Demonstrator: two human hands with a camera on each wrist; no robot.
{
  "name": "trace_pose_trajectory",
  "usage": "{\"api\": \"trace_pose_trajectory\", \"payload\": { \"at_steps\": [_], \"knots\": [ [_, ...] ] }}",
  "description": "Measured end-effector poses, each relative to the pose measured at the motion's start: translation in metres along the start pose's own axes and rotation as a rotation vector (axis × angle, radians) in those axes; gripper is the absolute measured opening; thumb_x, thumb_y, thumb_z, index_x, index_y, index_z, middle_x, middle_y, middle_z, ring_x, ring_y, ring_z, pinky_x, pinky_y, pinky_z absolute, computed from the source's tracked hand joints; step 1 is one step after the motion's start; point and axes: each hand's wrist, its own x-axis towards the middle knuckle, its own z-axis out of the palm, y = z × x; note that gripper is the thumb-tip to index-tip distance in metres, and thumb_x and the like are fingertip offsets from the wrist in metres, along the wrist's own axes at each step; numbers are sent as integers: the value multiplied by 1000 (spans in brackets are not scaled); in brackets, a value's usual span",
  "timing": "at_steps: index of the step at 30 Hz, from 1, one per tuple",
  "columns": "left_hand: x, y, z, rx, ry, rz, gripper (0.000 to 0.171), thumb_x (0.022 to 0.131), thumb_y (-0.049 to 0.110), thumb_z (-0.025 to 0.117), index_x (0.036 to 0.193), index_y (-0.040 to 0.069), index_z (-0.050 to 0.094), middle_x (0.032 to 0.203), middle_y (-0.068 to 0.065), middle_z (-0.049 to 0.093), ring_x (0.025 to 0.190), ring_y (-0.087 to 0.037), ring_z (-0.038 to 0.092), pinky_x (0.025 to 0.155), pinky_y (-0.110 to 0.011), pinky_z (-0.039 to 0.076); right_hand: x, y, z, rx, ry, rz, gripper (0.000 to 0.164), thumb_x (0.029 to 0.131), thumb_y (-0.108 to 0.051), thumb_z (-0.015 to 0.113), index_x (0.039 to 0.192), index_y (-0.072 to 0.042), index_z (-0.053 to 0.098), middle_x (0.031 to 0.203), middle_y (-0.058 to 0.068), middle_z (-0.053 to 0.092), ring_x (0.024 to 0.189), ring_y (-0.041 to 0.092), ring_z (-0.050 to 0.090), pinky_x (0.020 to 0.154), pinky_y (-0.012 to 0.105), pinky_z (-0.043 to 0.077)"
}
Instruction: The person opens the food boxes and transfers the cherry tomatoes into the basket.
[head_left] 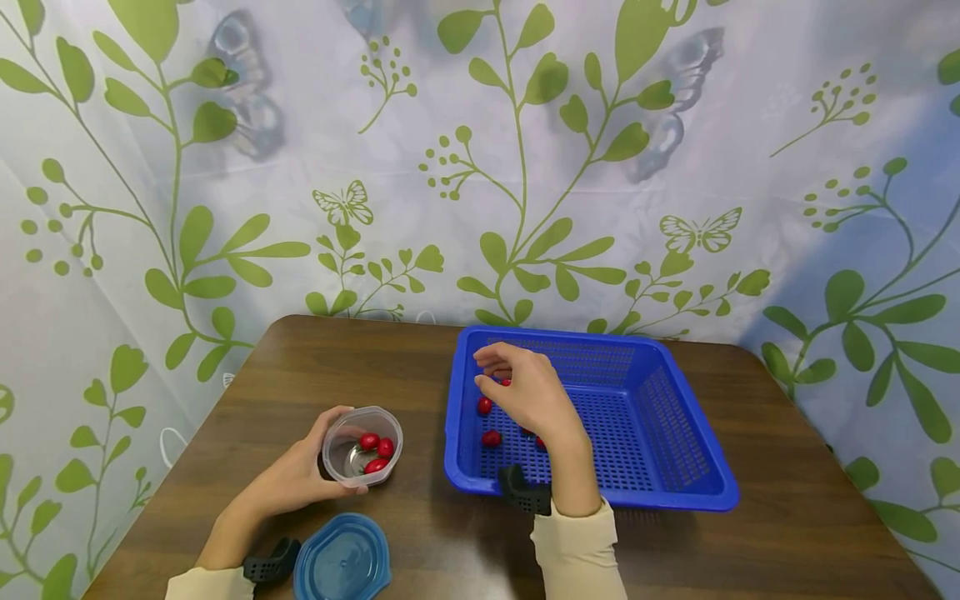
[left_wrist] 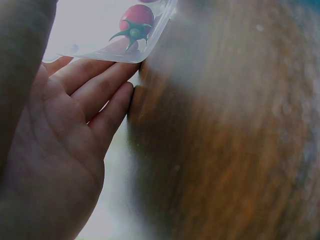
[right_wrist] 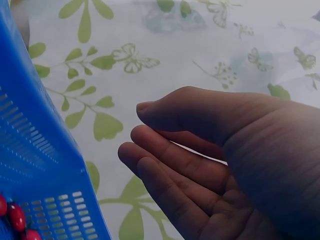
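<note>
My left hand (head_left: pixel 302 468) grips a clear plastic tub (head_left: pixel 358 458) from its left side, fingers behind it and thumb along the front. Several red cherry tomatoes (head_left: pixel 385 448) lie inside the tub, which tilts toward the head camera. A green-stemmed tomato (left_wrist: pixel 137 21) shows through its wall in the left wrist view. My right hand (head_left: pixel 528 392) hovers over the left part of a blue plastic basket (head_left: pixel 626 433), fingers loosely bent and nothing between them. Cherry tomatoes (head_left: pixel 491 438) lie on the basket's floor, some partly hidden by that hand and arm.
A blue lid (head_left: pixel 343 560) lies at the table's near edge, beside my left wrist. Brown wooden tabletop (head_left: pixel 360 354) surrounds the tub and basket. Behind it hangs a leaf-patterned cloth (head_left: pixel 405 167).
</note>
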Motion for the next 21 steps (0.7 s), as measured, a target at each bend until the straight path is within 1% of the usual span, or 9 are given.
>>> {"api": "trace_pose_trajectory", "payload": {
  "at_steps": [3,6,9,12,14,21],
  "knots": [
    [0,-1,0,-1,1,2,108,73,48,92,154,23,26,136,8,65,126,-23,60,103,-40,50,1,-3,5,6,-10,-19,28,93,-10,75,120,-5,72,115,9,75,106,23,72,95,42,56],
    [1,-1,0,-10,4,16,108,73,47,93,154,22,26,136,7,65,126,-22,61,102,-36,49,2,-5,9,7,-21,-43,28,93,-10,75,120,-3,72,115,11,75,106,24,72,94,44,57],
    [1,-2,1,-21,8,35,108,73,45,93,154,21,27,135,7,65,125,-20,61,102,-31,48,2,-8,13,-9,-34,-53,28,93,-11,76,120,-5,72,115,9,75,106,23,72,94,42,57],
    [1,-2,1,-24,12,47,108,73,43,94,155,20,27,135,7,65,125,-19,61,102,-29,48,3,-11,18,-22,-50,-59,28,93,-12,76,120,-7,72,117,8,75,107,21,72,95,40,56],
    [1,-2,2,-21,14,45,108,73,44,94,154,20,27,135,7,66,125,-18,61,102,-30,48,3,-13,20,-34,-61,-69,28,93,-12,75,121,-8,72,117,7,75,107,21,72,95,39,56],
    [0,-1,1,6,16,20,108,72,48,93,154,23,27,134,9,66,125,-19,61,103,-39,50,2,-21,31,-19,-100,-97,29,94,-12,75,122,-8,71,117,6,74,107,25,72,95,43,56]
  ]
}}
